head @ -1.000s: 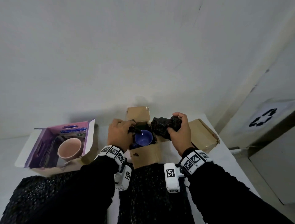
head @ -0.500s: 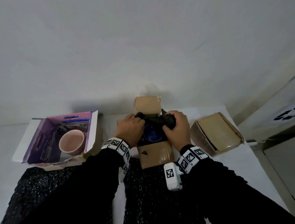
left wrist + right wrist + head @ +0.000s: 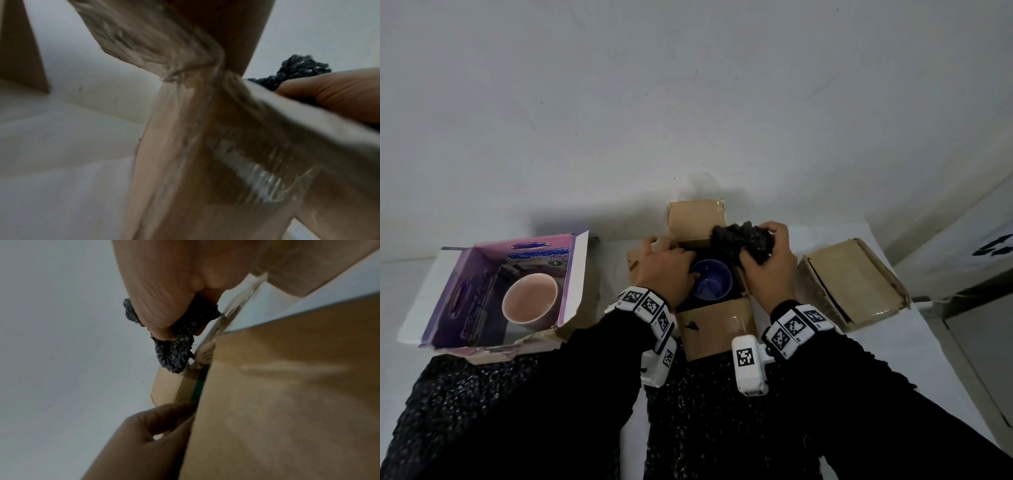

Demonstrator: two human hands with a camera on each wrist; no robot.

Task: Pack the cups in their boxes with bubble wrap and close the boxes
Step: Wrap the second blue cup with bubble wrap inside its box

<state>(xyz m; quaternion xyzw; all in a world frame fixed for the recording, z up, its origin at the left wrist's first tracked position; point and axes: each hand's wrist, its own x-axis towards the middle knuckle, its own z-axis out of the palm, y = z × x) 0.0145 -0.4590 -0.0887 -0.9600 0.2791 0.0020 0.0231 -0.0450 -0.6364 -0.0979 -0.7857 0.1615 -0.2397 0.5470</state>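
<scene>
A blue cup (image 3: 711, 284) stands upright in the open brown box (image 3: 717, 320), just below the crumpled black bubble wrap (image 3: 739, 241) gripped by the right hand (image 3: 768, 270). The left hand (image 3: 666, 274) touches the cup's rim.

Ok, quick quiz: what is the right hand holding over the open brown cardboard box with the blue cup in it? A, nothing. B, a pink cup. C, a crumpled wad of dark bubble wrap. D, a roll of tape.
C: the right hand grips a crumpled wad of dark bubble wrap above the open brown cardboard box holding the blue cup.
</scene>
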